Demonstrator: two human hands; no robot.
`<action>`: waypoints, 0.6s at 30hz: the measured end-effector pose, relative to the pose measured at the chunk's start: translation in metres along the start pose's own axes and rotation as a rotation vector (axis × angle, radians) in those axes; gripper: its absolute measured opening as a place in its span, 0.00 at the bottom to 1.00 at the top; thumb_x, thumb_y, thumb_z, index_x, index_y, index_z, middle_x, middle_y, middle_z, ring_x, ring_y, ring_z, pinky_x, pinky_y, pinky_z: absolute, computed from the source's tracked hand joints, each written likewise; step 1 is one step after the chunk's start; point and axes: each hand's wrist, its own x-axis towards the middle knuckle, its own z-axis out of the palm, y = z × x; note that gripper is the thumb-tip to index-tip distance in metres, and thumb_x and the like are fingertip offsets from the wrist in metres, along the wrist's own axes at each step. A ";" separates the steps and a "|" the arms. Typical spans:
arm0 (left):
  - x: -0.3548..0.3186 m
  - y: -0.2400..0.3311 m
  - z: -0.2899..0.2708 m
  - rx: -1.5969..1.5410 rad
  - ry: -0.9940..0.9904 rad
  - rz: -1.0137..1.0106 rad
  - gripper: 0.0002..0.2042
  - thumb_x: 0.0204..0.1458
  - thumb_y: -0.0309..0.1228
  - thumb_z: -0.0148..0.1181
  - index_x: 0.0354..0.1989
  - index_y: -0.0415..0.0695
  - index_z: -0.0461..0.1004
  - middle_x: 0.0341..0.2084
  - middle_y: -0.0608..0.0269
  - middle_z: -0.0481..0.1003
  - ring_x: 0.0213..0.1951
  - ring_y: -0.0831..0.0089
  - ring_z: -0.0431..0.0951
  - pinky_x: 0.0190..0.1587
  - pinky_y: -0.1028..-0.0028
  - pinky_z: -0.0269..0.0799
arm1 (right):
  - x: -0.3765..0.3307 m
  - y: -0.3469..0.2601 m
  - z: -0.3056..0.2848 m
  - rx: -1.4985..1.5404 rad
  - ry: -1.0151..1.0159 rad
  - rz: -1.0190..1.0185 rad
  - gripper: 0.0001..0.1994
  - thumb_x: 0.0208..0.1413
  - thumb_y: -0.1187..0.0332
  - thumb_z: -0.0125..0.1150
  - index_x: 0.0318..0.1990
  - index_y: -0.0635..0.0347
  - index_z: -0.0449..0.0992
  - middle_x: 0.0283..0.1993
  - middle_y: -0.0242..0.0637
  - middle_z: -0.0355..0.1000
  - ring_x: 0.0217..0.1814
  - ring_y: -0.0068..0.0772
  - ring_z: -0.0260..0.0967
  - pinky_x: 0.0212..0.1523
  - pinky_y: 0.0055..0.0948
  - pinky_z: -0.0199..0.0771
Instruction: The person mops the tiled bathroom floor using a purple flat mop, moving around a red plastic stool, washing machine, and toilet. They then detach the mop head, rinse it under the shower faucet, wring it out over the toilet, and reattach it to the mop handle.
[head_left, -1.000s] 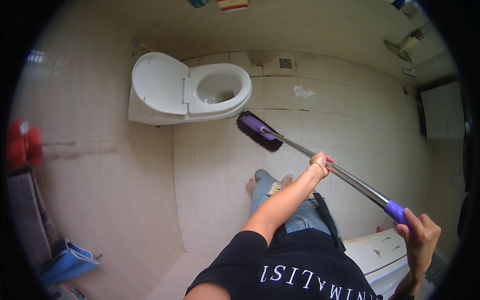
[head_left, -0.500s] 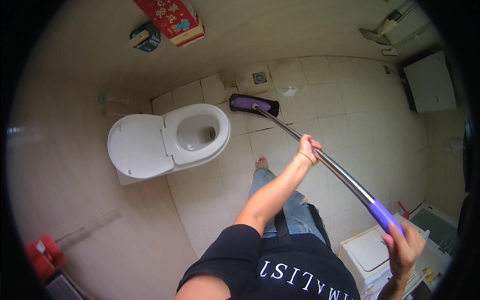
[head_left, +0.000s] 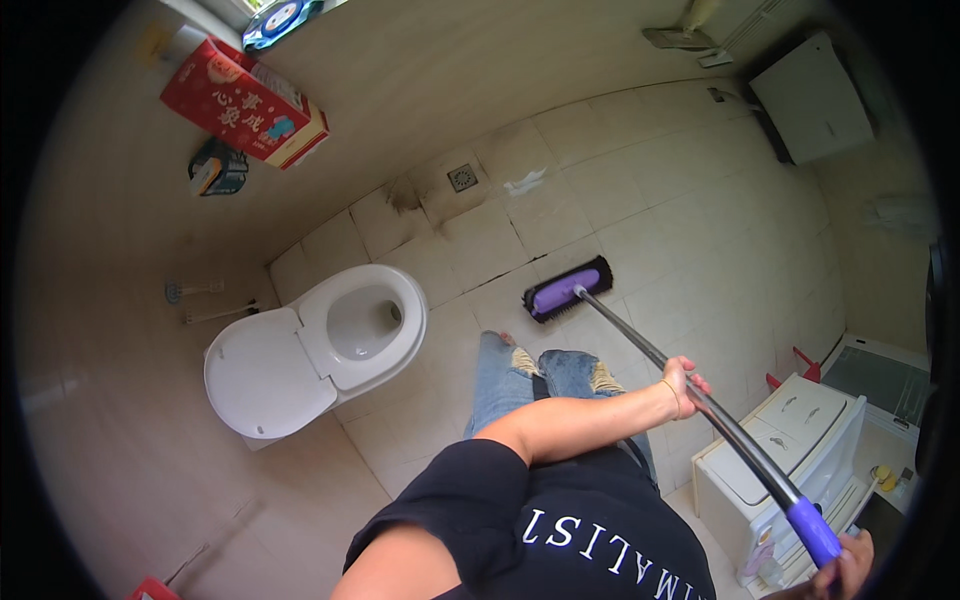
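Note:
I hold a long-handled floor brush with both hands. Its purple brush head rests on the beige floor tiles just ahead of my feet, to the right of the toilet. My left hand grips the dark shaft midway. My right hand is closed around the end of the purple grip at the lower right edge, partly cut off. The toilet's lid is up and the bowl is open.
A floor drain and a scrap of white paper lie near the far wall. A red box sits on a ledge. A white drawer unit stands at my right, a white wall unit beyond.
The brush head has slid across the tiles from the far side near the toilet back toward my feet. My view has swung, so the toilet now sits lower left.

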 end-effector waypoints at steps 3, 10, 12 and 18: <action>0.048 0.024 -0.006 0.019 0.071 0.060 0.07 0.44 0.31 0.41 0.18 0.49 0.53 0.07 0.72 0.51 0.11 0.79 0.52 0.14 0.79 0.55 | -0.021 0.025 0.033 -0.024 0.085 -0.189 0.08 0.44 0.71 0.51 0.20 0.66 0.70 0.11 0.43 0.65 0.10 0.35 0.61 0.11 0.27 0.61; 0.061 0.067 0.051 -0.041 0.048 0.110 0.13 0.47 0.31 0.43 0.14 0.51 0.50 0.05 0.78 0.50 0.08 0.85 0.52 0.09 0.84 0.50 | -0.044 0.081 0.049 0.058 -0.004 0.119 0.06 0.46 0.67 0.50 0.26 0.60 0.64 0.19 0.39 0.64 0.18 0.34 0.59 0.22 0.28 0.61; 0.067 0.083 0.079 0.012 0.001 0.226 0.14 0.46 0.29 0.44 0.12 0.51 0.50 0.05 0.78 0.49 0.06 0.85 0.50 0.09 0.84 0.50 | -0.058 0.109 0.061 0.123 -0.013 0.248 0.07 0.42 0.69 0.50 0.31 0.56 0.62 0.23 0.37 0.64 0.19 0.34 0.56 0.23 0.30 0.59; 0.065 0.169 0.137 -0.091 -0.167 0.416 0.15 0.45 0.30 0.42 0.10 0.53 0.48 0.03 0.77 0.50 0.06 0.85 0.49 0.08 0.84 0.50 | -0.063 0.190 0.147 0.500 0.256 0.484 0.09 0.32 0.71 0.50 0.26 0.53 0.62 0.24 0.34 0.63 0.21 0.33 0.57 0.25 0.28 0.61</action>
